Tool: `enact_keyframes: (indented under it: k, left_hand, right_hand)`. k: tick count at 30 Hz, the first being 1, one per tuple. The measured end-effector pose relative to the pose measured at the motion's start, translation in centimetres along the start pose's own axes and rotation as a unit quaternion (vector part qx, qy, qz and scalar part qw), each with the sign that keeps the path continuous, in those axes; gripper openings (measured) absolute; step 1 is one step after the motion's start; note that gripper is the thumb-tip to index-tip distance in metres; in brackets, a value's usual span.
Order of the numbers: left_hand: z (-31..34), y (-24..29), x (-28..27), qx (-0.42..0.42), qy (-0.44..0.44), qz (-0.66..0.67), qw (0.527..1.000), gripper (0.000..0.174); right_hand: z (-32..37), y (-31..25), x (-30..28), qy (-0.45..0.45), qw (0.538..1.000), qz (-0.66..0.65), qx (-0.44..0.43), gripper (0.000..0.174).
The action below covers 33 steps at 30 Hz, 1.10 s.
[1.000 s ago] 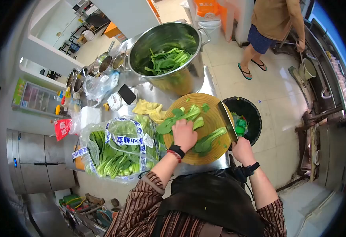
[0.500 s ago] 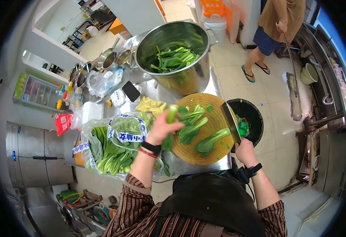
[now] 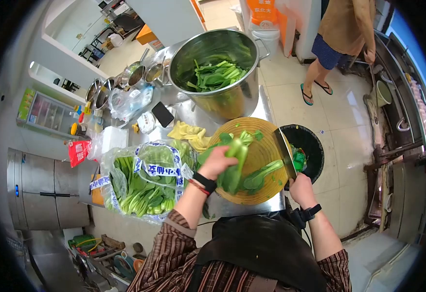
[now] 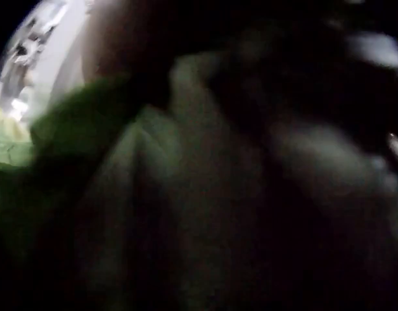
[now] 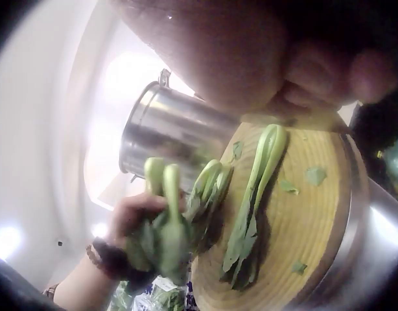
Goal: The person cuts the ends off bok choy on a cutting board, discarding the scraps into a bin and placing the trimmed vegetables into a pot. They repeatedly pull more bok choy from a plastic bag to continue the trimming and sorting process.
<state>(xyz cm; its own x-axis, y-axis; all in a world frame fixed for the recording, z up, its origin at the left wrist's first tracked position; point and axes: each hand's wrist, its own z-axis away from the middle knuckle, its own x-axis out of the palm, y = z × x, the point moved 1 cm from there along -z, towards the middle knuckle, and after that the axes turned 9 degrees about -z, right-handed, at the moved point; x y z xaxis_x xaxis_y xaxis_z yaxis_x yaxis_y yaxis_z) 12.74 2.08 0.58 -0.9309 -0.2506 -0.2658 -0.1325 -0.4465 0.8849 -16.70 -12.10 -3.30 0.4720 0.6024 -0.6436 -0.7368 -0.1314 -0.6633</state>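
Note:
My left hand (image 3: 216, 164) grips a bunch of bok choy (image 3: 239, 155) over the left part of the round wooden chopping board (image 3: 249, 194). In the right wrist view the bunch's pale stem ends (image 5: 172, 188) point up, leaves hanging below. One bok choy (image 3: 262, 176) lies flat on the board's right side, with more greens (image 3: 247, 136) near the far edge. My right hand (image 3: 301, 190) holds a cleaver (image 3: 285, 152) by its handle, blade along the board's right edge. The left wrist view is dark and blurred, with some green leaf (image 4: 76, 120) showing.
A large steel pot (image 3: 218, 104) with cut greens stands beyond the board. Left lies an open plastic bag (image 3: 157, 170) of bok choy, near a yellow cloth (image 3: 188, 134) and a phone (image 3: 162, 116). A black bin (image 3: 312, 134) stands right of the table; a person (image 3: 342, 29) stands farther back.
My left hand first rested on the greens on the board, then lifted bok choy toward the bag's side, and is now back over the board with it. The right hand keeps the cleaver in place.

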Motion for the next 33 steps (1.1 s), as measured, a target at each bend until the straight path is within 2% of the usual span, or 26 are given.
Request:
enact_keyframes:
  k: [1, 2, 5, 9, 11, 12, 13, 14, 15, 16, 17, 18, 19, 20, 22, 25, 29, 31, 32, 33]
  left_hand:
    - [0.7, 0.2, -1.9, -0.060, -0.051, 0.223, 0.971, 0.038]
    - [1.2, -0.2, -3.6, -0.033, -0.099, 0.322, 0.941, 0.035]
    - [2.4, 0.2, -4.7, 0.009, -0.139, 0.435, 0.890, 0.037]
    - [1.9, 0.4, -3.7, 0.005, -0.142, 0.417, 0.898, 0.037]
    - [0.7, 1.1, -2.3, -0.051, -0.119, 0.248, 0.960, 0.034]
    - [-0.4, 1.2, -1.1, -0.025, -0.089, 0.121, 0.988, 0.034]
    - [-1.3, 1.4, 0.3, -0.024, -0.101, 0.123, 0.987, 0.034]
    - [-2.0, 1.9, 1.7, 0.061, -0.059, -0.020, 0.996, 0.037]
    - [-2.6, 2.3, 3.2, 0.148, -0.013, -0.161, 0.976, 0.040]
    - [-4.0, 0.7, 4.8, 0.135, 0.012, -0.287, 0.948, 0.044]
    - [-4.1, 1.0, 6.3, 0.090, 0.009, -0.342, 0.935, 0.041]
    - [-3.5, 0.7, 7.7, 0.130, 0.046, -0.420, 0.897, 0.040]
    - [-2.8, 0.4, 8.7, 0.168, 0.085, -0.493, 0.849, 0.040]
    - [-2.6, 0.7, 9.0, 0.174, 0.080, -0.494, 0.848, 0.040]
    - [-2.3, 0.9, 9.2, 0.098, 0.067, -0.479, 0.870, 0.044]
    - [-3.4, -0.3, 9.1, 0.103, 0.084, -0.426, 0.895, 0.040]
    - [-4.0, 0.6, 10.6, 0.098, 0.103, -0.455, 0.879, 0.035]
    - [-3.8, -0.3, 11.7, 0.117, 0.142, -0.490, 0.852, 0.030]
    - [-3.9, -0.8, 12.0, 0.132, 0.185, -0.478, 0.849, 0.026]
    - [-4.0, -1.3, 12.3, 0.130, 0.186, -0.478, 0.848, 0.026]
  right_hand:
    - [-0.2, 0.0, 0.1, -0.006, 1.000, -0.004, 0.014, 0.022]
    - [-0.2, 0.1, 0.1, -0.003, 1.000, 0.011, 0.005, 0.022]
    - [-0.5, -0.3, -0.1, -0.020, 1.000, 0.004, 0.006, 0.022]
    - [-0.4, -0.3, -0.2, -0.026, 0.999, -0.029, 0.011, 0.020]
    - [-0.5, -0.1, -0.3, -0.025, 0.999, -0.031, 0.010, 0.020]
    - [-0.5, 0.0, -0.2, -0.025, 0.999, -0.027, 0.019, 0.021]
    - [-0.4, -0.1, -0.3, -0.023, 0.999, -0.024, 0.028, 0.021]
    - [-0.2, -0.7, -0.5, -0.021, 0.999, -0.018, 0.033, 0.024]
    - [-0.3, -0.5, -0.3, -0.023, 0.999, -0.008, 0.036, 0.025]
    - [-0.4, -0.2, -0.1, -0.017, 1.000, -0.003, 0.026, 0.025]
    - [-0.3, -0.1, 0.0, -0.011, 1.000, 0.000, 0.016, 0.025]
    - [0.0, -0.4, -0.2, 0.001, 1.000, 0.014, -0.015, 0.024]
    - [0.2, -0.5, -0.2, 0.006, 1.000, 0.012, -0.010, 0.024]
    - [0.2, -0.7, -0.2, 0.009, 1.000, 0.012, -0.018, 0.023]
    - [0.0, 0.0, 0.0, 0.010, 0.999, 0.001, -0.030, 0.022]
    - [-0.1, -0.1, -0.2, 0.002, 1.000, -0.005, -0.021, 0.022]
    - [-0.2, -0.4, -0.7, -0.003, 1.000, -0.010, -0.020, 0.023]
    - [-0.1, -0.5, -0.7, -0.013, 1.000, -0.005, -0.014, 0.024]
    - [-0.1, -0.5, -0.6, -0.015, 1.000, -0.005, -0.015, 0.024]
    - [0.0, -0.6, -0.6, -0.012, 1.000, -0.003, -0.008, 0.023]
